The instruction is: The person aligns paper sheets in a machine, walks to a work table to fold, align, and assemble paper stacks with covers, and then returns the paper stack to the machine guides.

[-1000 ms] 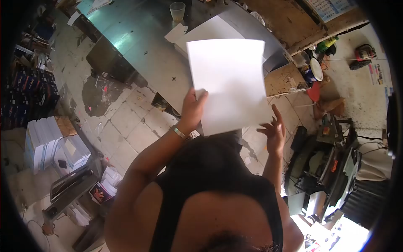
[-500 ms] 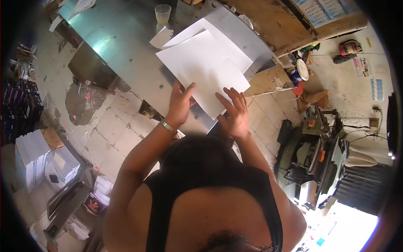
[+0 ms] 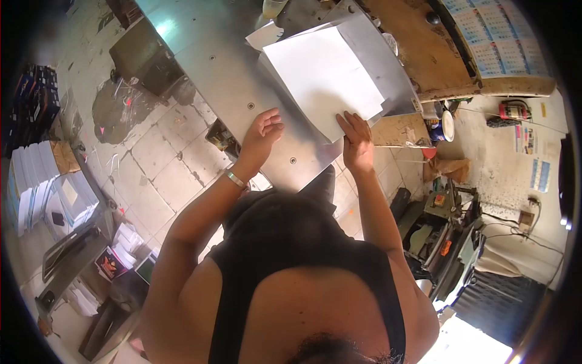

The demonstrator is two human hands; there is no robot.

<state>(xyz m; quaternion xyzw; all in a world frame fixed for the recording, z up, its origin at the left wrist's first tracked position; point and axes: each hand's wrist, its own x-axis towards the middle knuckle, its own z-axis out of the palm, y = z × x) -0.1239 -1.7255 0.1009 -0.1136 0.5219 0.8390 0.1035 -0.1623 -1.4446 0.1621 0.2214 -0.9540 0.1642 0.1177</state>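
Observation:
White paper sheets (image 3: 324,67) lie one over another on the metal table, their edges slightly offset. At the near right corner of the paper, my right hand (image 3: 358,142) rests with its fingers stretched over the edge; its thumb is partly hidden. My left hand (image 3: 264,133) hovers over the bare metal to the left of the sheets, fingers loosely curled and apart from the paper, with nothing in it. A small torn-edged piece of paper (image 3: 265,36) lies beyond the sheets' far left corner.
The metal table (image 3: 230,79) has several round holes. A cup (image 3: 274,7) stands at its far side, partly cut off. Calendar sheets (image 3: 494,39) are at the upper right. Paper stacks (image 3: 36,188) stand at left, and machinery (image 3: 439,224) is at right.
The top sheet has turned and now lies nearly in line with the one below. My left hand has come away from the paper, while my right hand has moved to its near right corner.

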